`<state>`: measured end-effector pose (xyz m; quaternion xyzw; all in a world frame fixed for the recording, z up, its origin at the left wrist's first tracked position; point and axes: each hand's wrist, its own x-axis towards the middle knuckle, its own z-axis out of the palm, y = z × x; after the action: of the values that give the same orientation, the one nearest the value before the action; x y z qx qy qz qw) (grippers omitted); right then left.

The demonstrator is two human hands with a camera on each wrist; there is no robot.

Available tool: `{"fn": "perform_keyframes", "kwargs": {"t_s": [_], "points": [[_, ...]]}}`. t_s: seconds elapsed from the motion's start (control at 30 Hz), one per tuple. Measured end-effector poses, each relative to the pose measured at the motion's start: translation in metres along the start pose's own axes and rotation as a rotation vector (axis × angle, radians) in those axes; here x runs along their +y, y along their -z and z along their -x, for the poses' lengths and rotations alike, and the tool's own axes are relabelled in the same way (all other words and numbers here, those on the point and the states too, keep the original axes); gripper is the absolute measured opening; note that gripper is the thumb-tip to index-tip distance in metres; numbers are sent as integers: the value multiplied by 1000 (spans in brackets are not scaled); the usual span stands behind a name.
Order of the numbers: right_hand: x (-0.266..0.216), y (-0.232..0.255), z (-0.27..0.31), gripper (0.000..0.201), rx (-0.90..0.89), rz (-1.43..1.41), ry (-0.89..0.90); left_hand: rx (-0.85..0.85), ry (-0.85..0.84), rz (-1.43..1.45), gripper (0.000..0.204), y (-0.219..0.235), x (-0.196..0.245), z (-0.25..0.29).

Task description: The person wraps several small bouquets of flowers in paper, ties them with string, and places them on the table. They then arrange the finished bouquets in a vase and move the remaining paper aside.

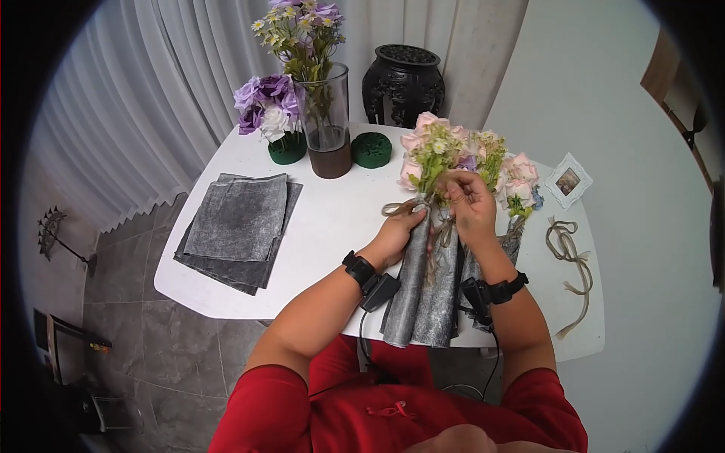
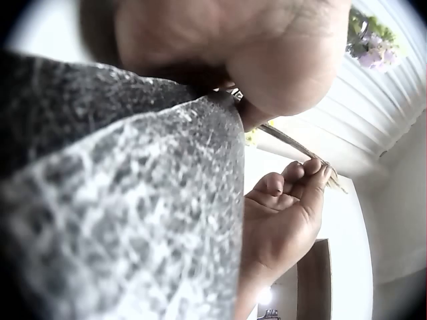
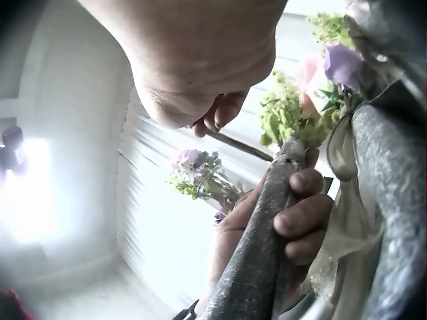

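Observation:
In the head view my left hand (image 1: 390,238) grips a bouquet at its neck, where grey wrapping paper (image 1: 408,283) narrows below pink roses and small pale blossoms (image 1: 439,143). My right hand (image 1: 476,210) is just right of the neck, thumb and fingers pinching the end of an olive-brown ribbon. That ribbon (image 2: 293,142) runs taut from the neck to those fingertips in the left wrist view. From the right wrist view, the left fingers (image 3: 303,220) curl round the paper cone. A loop of ribbon (image 1: 396,208) sticks out left of the neck.
Two more wrapped bouquets lie close on the right, one with a grey wrap (image 1: 438,309), another with pink roses (image 1: 518,175). Loose ribbons (image 1: 578,260) and a white frame (image 1: 568,181) lie further right. Grey sheets (image 1: 236,219), a glass vase (image 1: 329,143) and green foam (image 1: 371,150) are leftward.

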<state>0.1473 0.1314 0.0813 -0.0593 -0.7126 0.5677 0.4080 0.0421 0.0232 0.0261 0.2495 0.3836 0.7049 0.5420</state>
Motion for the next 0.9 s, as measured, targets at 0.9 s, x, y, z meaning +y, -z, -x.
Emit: {"fn": "perform_keyframes", "kwargs": {"t_s": [0.9], "points": [[40, 10, -2, 17, 26, 718, -138, 32, -267, -333, 31, -3, -14, -4]]}}
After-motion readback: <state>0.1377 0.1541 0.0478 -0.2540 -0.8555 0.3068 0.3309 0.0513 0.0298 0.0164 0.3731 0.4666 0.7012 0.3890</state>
